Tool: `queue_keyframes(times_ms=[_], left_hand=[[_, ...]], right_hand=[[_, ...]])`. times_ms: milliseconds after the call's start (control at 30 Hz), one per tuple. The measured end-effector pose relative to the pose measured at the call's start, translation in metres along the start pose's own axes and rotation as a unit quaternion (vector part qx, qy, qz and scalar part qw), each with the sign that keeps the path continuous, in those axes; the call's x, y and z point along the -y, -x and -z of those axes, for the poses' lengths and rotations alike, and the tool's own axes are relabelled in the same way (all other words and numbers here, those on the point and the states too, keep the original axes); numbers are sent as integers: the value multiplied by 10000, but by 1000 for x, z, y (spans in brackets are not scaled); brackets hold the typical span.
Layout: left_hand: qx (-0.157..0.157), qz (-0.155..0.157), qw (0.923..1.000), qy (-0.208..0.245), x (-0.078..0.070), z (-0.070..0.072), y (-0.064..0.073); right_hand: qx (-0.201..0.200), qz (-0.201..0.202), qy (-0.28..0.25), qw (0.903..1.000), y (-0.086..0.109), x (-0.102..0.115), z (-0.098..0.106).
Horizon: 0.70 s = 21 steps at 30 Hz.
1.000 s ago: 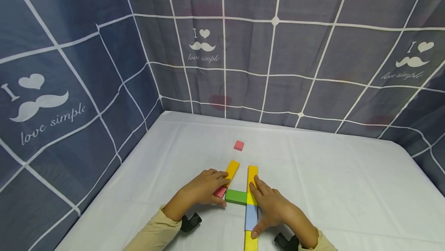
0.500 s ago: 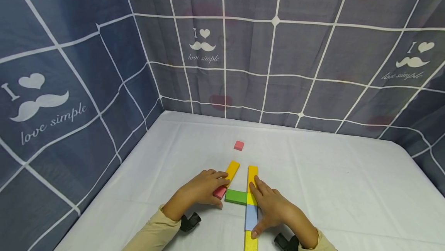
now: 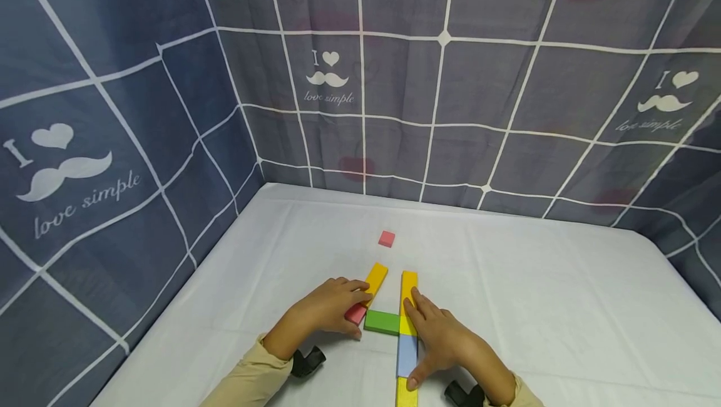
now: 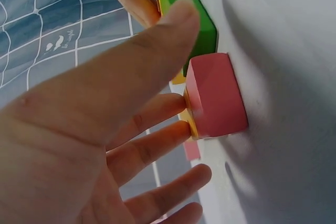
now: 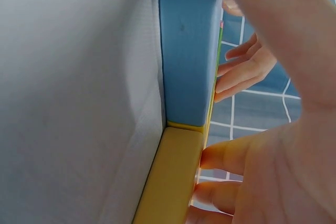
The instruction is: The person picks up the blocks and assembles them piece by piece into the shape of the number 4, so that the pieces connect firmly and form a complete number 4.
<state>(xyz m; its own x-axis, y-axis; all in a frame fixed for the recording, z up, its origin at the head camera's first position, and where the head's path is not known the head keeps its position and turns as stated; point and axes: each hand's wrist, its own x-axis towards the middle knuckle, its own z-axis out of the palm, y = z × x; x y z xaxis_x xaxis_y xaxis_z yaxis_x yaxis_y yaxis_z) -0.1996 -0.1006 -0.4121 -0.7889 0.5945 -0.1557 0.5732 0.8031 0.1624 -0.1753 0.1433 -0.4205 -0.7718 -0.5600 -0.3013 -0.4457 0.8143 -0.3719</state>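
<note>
Flat coloured blocks lie on the white cloth in the head view. My left hand [image 3: 332, 305] has its fingertips on a slanted yellow block [image 3: 378, 275] and a red block [image 3: 356, 314]. In the left wrist view its thumb is straight, overlapping the green block [image 4: 209, 32] and apart from the red one. The green block bridges toward a straight column of yellow [image 3: 409, 279], blue [image 3: 407, 357] and near yellow [image 3: 407, 393] blocks. Along that column lies my right hand [image 3: 442, 339], fingertips touching the far yellow part and thumb near the joint of blue and near yellow.
A small red square block [image 3: 387, 239] lies alone farther back on the white-covered table [image 3: 541, 294]. A grey-blue checked curtain [image 3: 405, 81] encloses the back and left. Black wrist devices [image 3: 308, 362] hang below both wrists.
My left thumb has drawn back slightly to the left, away from the green block's end. My right hand and the blocks stay in place; the head view has tilted a little.
</note>
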Motion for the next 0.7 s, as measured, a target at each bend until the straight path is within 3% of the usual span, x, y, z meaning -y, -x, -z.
queue_keyframes(times_ms=[200,333,533,700], left_hand=[[-200,-159,9985,489,8,4,-4],[-272,-244,9965,749,17,11,-14],[-23,62,9957,926,27,30,-52],[31,414,9968,679,31,37,-90]], right_hand=[[25,24,-16,10000,-1,1,2],[43,-6,10,10000,-2,0,3],[41,-115,-2,9999,-2,-1,2],[75,-139,-49,9999,-1,-1,-2]])
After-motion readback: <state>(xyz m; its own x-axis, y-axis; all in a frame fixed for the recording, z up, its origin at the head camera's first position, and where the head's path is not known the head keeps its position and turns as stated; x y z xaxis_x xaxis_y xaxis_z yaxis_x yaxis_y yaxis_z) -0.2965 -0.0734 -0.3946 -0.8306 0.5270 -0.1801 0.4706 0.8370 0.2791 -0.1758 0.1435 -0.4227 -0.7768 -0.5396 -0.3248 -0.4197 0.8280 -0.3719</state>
